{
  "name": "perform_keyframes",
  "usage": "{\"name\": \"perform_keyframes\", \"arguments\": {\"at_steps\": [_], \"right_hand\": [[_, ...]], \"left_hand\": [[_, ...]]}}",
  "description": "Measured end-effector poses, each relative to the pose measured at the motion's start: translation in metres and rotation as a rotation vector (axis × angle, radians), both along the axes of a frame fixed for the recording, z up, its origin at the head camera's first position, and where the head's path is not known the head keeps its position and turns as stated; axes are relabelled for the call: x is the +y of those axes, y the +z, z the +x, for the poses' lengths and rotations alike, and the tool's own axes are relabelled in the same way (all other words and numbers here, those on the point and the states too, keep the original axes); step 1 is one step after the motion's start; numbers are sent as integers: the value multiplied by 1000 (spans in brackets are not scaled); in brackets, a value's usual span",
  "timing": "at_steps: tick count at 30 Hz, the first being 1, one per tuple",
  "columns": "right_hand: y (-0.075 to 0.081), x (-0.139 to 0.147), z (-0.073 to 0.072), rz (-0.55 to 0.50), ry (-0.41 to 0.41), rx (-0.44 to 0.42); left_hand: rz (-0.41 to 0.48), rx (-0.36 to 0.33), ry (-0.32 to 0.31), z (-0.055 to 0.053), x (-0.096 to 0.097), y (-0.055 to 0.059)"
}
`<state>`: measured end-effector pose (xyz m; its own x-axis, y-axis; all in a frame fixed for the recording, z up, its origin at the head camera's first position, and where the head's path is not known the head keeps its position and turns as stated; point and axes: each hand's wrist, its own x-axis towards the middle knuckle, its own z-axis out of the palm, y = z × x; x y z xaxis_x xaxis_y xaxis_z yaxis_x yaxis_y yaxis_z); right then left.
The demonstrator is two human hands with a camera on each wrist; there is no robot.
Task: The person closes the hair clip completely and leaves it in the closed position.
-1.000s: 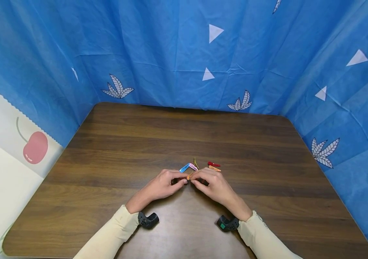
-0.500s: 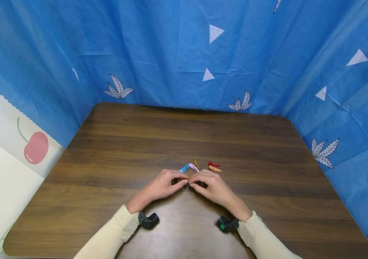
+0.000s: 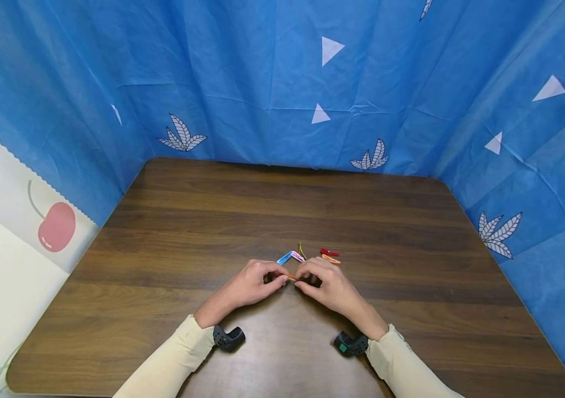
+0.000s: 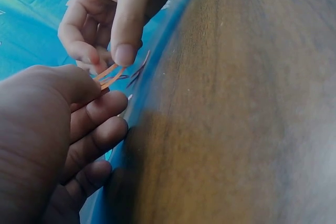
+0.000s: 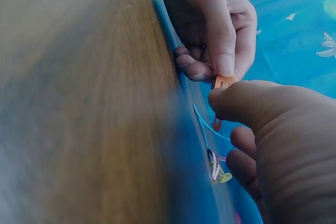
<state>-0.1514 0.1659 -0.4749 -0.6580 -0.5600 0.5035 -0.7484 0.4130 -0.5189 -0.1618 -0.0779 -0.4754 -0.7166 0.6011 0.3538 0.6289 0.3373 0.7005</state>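
An orange snap hair clip (image 3: 291,277) spans the small gap between my two hands. My left hand (image 3: 255,284) pinches one end between thumb and index finger. At the other end, my right hand (image 3: 327,282) pinches it with thumb and fingertips. Seen from the left wrist, the orange clip (image 4: 108,77) shows two thin strands spread apart. In the right wrist view, the left thumb and right thumb nearly meet over the orange clip (image 5: 224,82), and part of it is hidden.
Beyond the hands lie a blue clip (image 3: 284,257), a pink clip (image 3: 298,256) and a yellow clip (image 3: 301,250), spread open. Right of them are a red clip (image 3: 330,252) and another orange clip (image 3: 331,259). A blue curtain (image 3: 272,83) hangs behind the wooden table (image 3: 282,210).
The orange clip pointed up and away from the left hand at first; now it stretches across to the right hand. The right hand closed in, then shifted slightly right. The left hand stayed put.
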Motion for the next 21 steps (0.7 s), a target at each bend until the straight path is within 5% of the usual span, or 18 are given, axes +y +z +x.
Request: {"name": "perform_keyframes", "arguments": {"at_steps": [9, 21], "right_hand": [[3, 3, 1, 79, -104, -85], [2, 8, 0, 113, -102, -135]], "left_hand": [[14, -31, 27, 0, 1, 0], [0, -19, 62, 0, 3, 1]]}}
